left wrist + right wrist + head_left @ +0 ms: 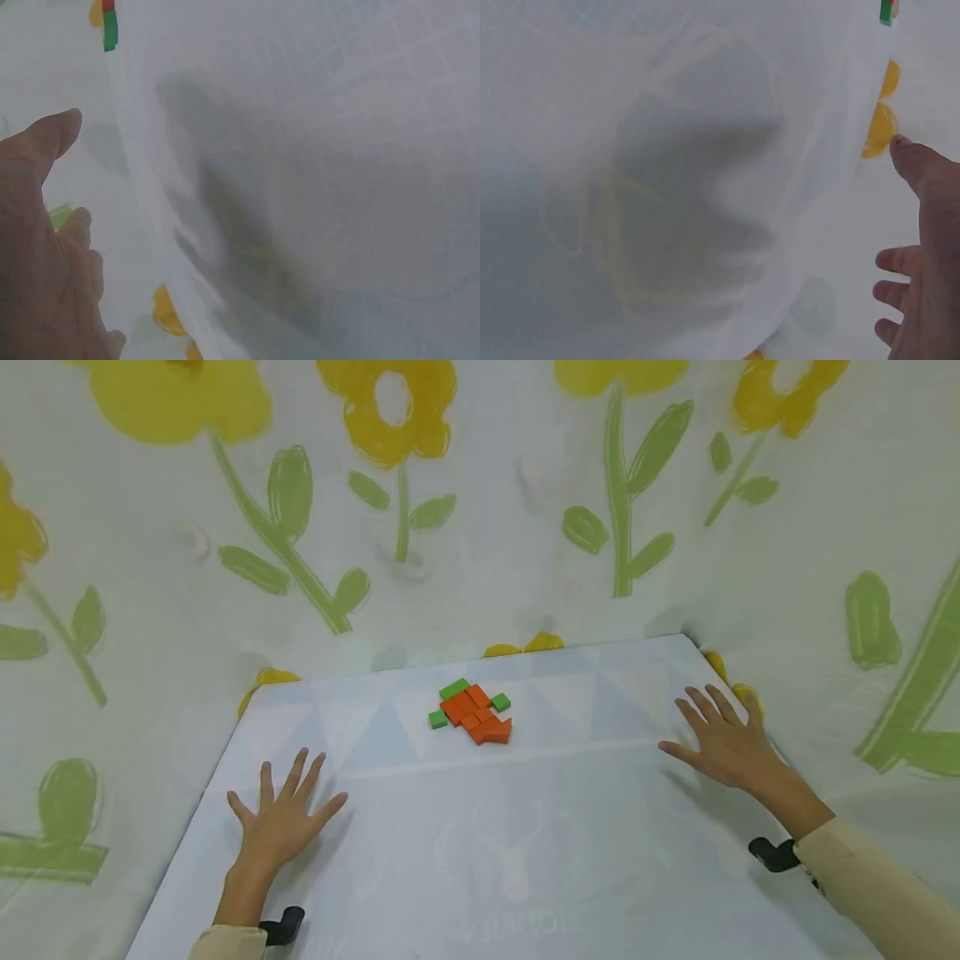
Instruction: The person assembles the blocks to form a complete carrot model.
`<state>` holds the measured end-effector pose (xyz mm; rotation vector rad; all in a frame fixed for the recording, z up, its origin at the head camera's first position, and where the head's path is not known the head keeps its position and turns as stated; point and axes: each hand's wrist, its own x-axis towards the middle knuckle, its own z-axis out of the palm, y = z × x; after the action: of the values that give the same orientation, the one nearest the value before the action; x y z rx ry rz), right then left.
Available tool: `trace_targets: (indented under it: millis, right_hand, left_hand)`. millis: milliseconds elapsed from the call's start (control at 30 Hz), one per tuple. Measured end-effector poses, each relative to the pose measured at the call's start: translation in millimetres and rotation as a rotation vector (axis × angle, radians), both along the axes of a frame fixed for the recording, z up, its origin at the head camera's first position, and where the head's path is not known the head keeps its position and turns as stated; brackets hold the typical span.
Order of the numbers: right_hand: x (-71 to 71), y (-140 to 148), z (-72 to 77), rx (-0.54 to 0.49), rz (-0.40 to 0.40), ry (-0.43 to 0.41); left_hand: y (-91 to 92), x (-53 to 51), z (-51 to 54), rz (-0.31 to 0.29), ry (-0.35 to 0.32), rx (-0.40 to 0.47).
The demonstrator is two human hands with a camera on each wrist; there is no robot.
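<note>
Flowered cloth [468,602] backs a white table [427,860]; orange and green blocks [476,712] lie near its far edge; I see left hand [276,827] and right hand [731,750] empty, fingers spread; keeping both clear, I judge, protects the arrangement

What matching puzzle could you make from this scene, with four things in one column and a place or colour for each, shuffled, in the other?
Things:
1. Left hand
2. Blocks
3. Sleeves
4. Right hand

Places or colours:
A. Beige
B. At the right side of the table
C. Orange and green
D. At the left side of the table

Right pairs: 1-D, 2-C, 3-A, 4-B
</note>
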<state>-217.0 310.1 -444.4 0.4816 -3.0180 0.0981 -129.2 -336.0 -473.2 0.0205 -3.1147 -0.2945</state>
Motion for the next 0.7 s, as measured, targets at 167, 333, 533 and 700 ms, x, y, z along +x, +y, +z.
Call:
trace_targets:
  millis: [167,333,533,700]
  right_hand:
    - [-3.9,-11.6,-3.7,-0.038,0.041,0.029]
    - [-10.8,-42.9,-1.5,-0.14,0.113,0.05]
    - [-35.1,-89.8,-3.6,-0.253,0.181,0.036]
    - [-60.5,-129.9,-6.0,-0.29,0.228,-0.014]
  left_hand:
    - [2.5,-5.4,-1.2,-0.008,0.012,0.026]
    - [15.1,-20.8,-3.8,-0.013,0.032,0.063]
    - [51.0,-53.0,-6.0,-0.029,0.066,0.092]
    - [86.7,-81.6,-3.1,-0.066,0.138,0.143]
